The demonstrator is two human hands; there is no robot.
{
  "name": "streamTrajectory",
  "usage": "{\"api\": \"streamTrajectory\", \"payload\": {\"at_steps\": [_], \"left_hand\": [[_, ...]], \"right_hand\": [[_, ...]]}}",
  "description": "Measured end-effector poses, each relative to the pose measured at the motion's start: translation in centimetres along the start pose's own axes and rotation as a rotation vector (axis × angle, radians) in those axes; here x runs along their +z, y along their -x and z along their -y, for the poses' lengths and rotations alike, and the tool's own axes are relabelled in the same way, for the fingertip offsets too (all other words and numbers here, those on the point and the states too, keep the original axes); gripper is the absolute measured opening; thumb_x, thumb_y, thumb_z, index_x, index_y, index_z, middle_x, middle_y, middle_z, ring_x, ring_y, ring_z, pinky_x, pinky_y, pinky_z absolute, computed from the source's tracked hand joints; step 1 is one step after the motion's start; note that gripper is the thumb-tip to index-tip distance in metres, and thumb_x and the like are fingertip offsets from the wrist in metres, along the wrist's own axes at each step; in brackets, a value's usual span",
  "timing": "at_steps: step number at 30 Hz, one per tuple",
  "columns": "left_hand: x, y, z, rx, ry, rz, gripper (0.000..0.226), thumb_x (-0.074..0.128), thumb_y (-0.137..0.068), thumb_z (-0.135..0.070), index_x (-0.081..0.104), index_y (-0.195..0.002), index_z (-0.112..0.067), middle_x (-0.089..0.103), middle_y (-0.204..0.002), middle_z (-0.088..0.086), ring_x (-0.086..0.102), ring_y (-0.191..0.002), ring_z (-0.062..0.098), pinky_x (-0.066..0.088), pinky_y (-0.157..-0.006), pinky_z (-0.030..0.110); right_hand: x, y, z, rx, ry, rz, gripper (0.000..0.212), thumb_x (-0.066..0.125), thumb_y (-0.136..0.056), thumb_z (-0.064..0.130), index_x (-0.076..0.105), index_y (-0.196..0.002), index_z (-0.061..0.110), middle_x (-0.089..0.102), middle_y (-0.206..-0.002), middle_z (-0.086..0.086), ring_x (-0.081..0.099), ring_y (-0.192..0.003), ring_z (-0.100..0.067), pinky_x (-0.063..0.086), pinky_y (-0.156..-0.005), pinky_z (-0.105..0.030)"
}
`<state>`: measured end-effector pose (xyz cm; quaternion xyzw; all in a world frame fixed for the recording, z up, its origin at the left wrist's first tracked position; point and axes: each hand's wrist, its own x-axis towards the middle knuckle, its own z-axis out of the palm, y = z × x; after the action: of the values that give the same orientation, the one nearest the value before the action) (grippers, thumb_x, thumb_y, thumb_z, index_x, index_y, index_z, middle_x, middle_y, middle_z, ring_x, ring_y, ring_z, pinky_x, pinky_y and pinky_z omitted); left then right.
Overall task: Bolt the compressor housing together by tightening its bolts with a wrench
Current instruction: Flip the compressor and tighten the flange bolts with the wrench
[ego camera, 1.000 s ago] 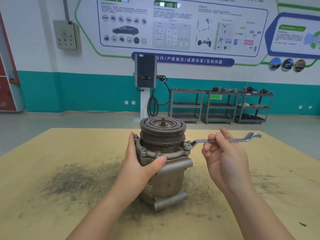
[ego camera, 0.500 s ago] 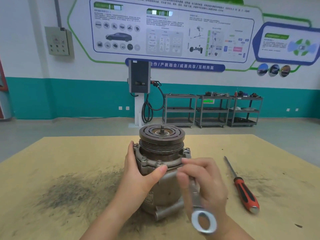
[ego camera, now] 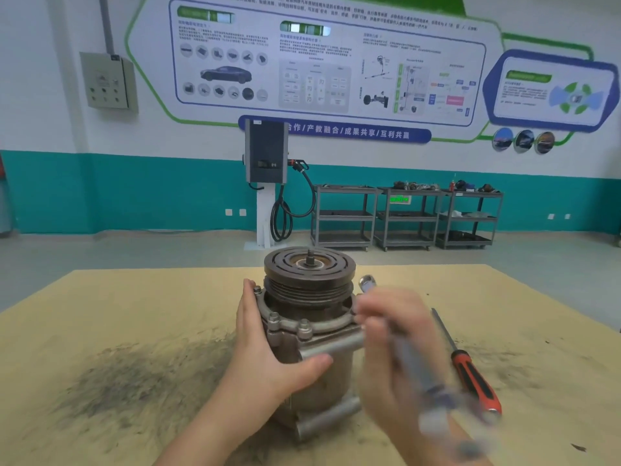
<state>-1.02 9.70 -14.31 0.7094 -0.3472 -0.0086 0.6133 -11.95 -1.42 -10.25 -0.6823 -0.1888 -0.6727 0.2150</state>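
The grey metal compressor housing point(ego camera: 314, 371) stands upright on the tan table point(ego camera: 117, 314), a dark grooved pulley point(ego camera: 309, 267) on top. Several bolts point(ego camera: 304, 326) ring its flange. My left hand point(ego camera: 265, 351) wraps around the housing's left side, thumb across the front. My right hand point(ego camera: 400, 351), blurred by motion, grips the silver wrench point(ego camera: 413, 364). The wrench slants from its upper end beside the pulley's right edge down toward me, its lower ring end smeared near my wrist. Whether the upper end sits on a bolt I cannot tell.
A red-and-black-handled screwdriver point(ego camera: 470, 375) lies on the table just right of my right hand. Dark grime point(ego camera: 127, 381) stains the tabletop at left. Grey shelf carts point(ego camera: 403, 216) and a charging post point(ego camera: 267, 183) stand against the far wall.
A second ago the wrench sat on a right-side bolt, pointing right. My right hand then lifted it off, swung it toward me, and now raises its upper end beside the pulley. My left hand stayed.
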Motion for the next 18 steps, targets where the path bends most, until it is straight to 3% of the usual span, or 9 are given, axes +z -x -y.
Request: {"api": "streamTrajectory", "payload": {"at_steps": [2, 4, 7, 9, 14, 16, 18], "left_hand": [[-0.2, 0.4, 0.1, -0.007, -0.010, 0.027, 0.126, 0.079, -0.028, -0.088, -0.017, -0.110, -0.089, 0.009, -0.160, -0.032, 0.024, -0.144, -0.006, 0.023, -0.116, 0.027], [-0.3, 0.7, -0.3, -0.032, -0.006, 0.017, 0.125, 0.077, -0.028, -0.089, -0.018, -0.110, -0.088, 0.010, -0.160, -0.032, 0.024, -0.145, -0.004, 0.023, -0.120, 0.031], [-0.3, 0.7, -0.9, -0.063, 0.002, 0.009, 0.133, 0.074, -0.025, -0.090, -0.017, -0.121, -0.079, 0.011, -0.161, -0.030, 0.025, -0.144, -0.003, 0.023, -0.120, 0.032], [-0.4, 0.8, -1.1, -0.054, 0.012, 0.013, 0.136, 0.073, -0.024, -0.091, -0.018, -0.124, -0.075, 0.012, -0.161, -0.029, 0.026, -0.144, -0.002, 0.024, -0.120, 0.033], [-0.4, 0.8, -0.9, -0.059, -0.014, 0.011, 0.145, 0.077, -0.034, -0.084, -0.017, -0.143, -0.064, 0.010, -0.162, -0.028, 0.024, -0.145, 0.001, 0.024, -0.117, 0.031], [-0.4, 0.8, -0.8, -0.056, -0.010, 0.022, 0.143, 0.077, -0.039, -0.078, -0.016, -0.146, -0.061, 0.009, -0.161, -0.028, 0.024, -0.144, 0.000, 0.023, -0.115, 0.029], [-0.4, 0.8, -0.9, -0.060, -0.020, 0.023, 0.144, 0.076, -0.035, -0.084, -0.017, -0.143, -0.065, 0.007, -0.161, -0.029, 0.023, -0.142, -0.003, 0.022, -0.112, 0.025]], "right_hand": [[-1.0, -0.8, -0.5, 0.279, -0.211, -0.234, 0.013, 0.035, -0.103, 0.019, 0.048, -0.102, 0.018, 0.057, -0.078, 0.002, 0.054, -0.063, -0.012, 0.045, -0.063, -0.019], [-1.7, -1.4, -1.4, 0.624, -0.371, -0.427, 0.018, 0.032, -0.103, 0.013, 0.048, -0.104, 0.018, 0.059, -0.067, 0.003, 0.050, -0.051, -0.013, 0.041, -0.051, -0.022], [-2.6, -1.7, -3.1, 1.008, -0.609, -0.531, 0.023, 0.030, -0.104, 0.007, 0.052, -0.107, 0.012, 0.058, -0.060, -0.001, 0.045, -0.044, -0.014, 0.036, -0.043, -0.021], [-2.8, -1.8, -3.9, 1.145, -0.746, -0.530, 0.023, 0.031, -0.104, 0.007, 0.053, -0.107, 0.010, 0.056, -0.059, -0.001, 0.043, -0.042, -0.013, 0.036, -0.042, -0.020], [-2.7, -1.6, -4.5, 1.243, -0.887, -0.462, 0.020, 0.032, -0.104, 0.008, 0.052, -0.101, 0.008, 0.055, -0.060, -0.002, 0.045, -0.044, -0.013, 0.037, -0.042, -0.021], [-2.6, -1.5, -4.3, 1.152, -0.816, -0.469, 0.021, 0.031, -0.105, 0.010, 0.050, -0.095, 0.009, 0.057, -0.060, -0.002, 0.047, -0.044, -0.014, 0.039, -0.043, -0.022], [-2.1, -0.9, -3.4, 0.944, -0.633, -0.468, 0.022, 0.032, -0.106, 0.013, 0.049, -0.092, 0.012, 0.059, -0.063, -0.002, 0.050, -0.046, -0.017, 0.041, -0.046, -0.024]]}}
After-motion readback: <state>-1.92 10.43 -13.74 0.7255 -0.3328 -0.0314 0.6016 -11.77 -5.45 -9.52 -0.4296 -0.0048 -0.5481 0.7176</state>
